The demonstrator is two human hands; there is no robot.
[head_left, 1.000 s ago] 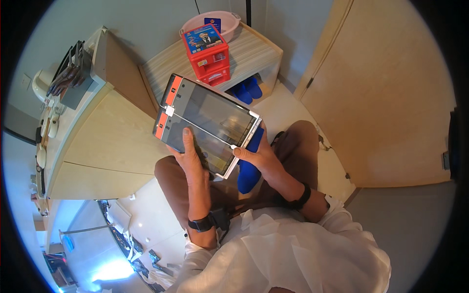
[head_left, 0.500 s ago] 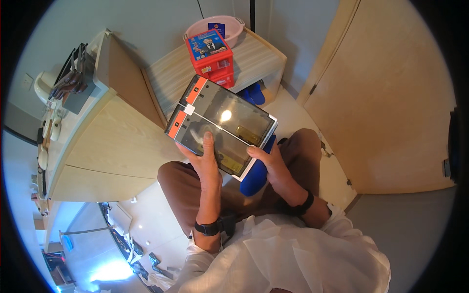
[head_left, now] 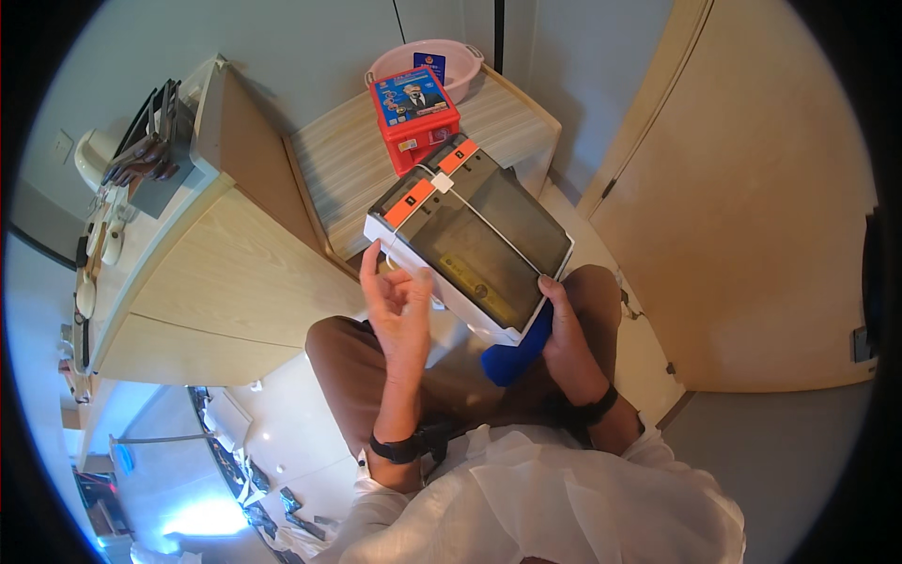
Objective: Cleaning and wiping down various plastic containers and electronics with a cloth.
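Tilted above my knees is a white box [head_left: 484, 235] with a dark see-through top, two orange labels at its far end and a thin white cord or strip across the middle. A yellow patch shows through the top. My right hand [head_left: 567, 331] grips the box by its near right corner, the thumb on top and the other fingers hidden below. Beside the white left wall is my left hand [head_left: 399, 305], its fingers apart and loosely bent. Its index fingertip is close to the wall; whether it touches, I cannot make out.
A red drawer box [head_left: 413, 117] and a pink basin [head_left: 442, 66] stand on a low wooden cabinet [head_left: 338, 155] ahead. A blue slipper [head_left: 512, 362] shows under the box. A counter with a knife block [head_left: 162, 174] lies left, a wooden door [head_left: 742, 197] right.
My left hand has let go of the top and moved to the left side. The box has shifted right and tipped, so its white side wall now shows. My right hand keeps its hold.
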